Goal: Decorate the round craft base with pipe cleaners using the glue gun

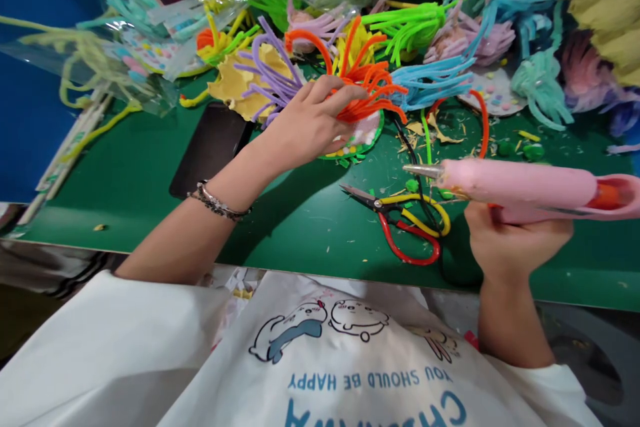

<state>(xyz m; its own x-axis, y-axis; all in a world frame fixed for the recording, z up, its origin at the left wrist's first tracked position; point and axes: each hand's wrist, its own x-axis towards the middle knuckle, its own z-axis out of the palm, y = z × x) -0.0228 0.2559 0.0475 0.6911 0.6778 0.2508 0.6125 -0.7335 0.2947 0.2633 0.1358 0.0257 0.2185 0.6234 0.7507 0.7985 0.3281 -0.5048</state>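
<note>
My right hand (515, 240) is wrapped around the grip of a pink hot glue gun (520, 183), whose metal nozzle points left above the table. At the middle back, my left hand (317, 113) has its fingers bent over a bundle of orange pipe cleaners (375, 83); the fingertips are partly hidden among the strands. Beneath that hand lies a round piece with a green edge (370, 137) and small pompoms. Purple pipe cleaners (273, 73) fan out on its left, and a blue bundle (430, 80) lies on its right.
Scissors with red and yellow handles (400, 220) lie open on the green table (300, 227), near a black cord (413, 153). A dark phone (213, 147) rests beneath my left forearm. Pipe cleaner bundles, including a bright green one (410, 27), crowd the back. Scraps are scattered around.
</note>
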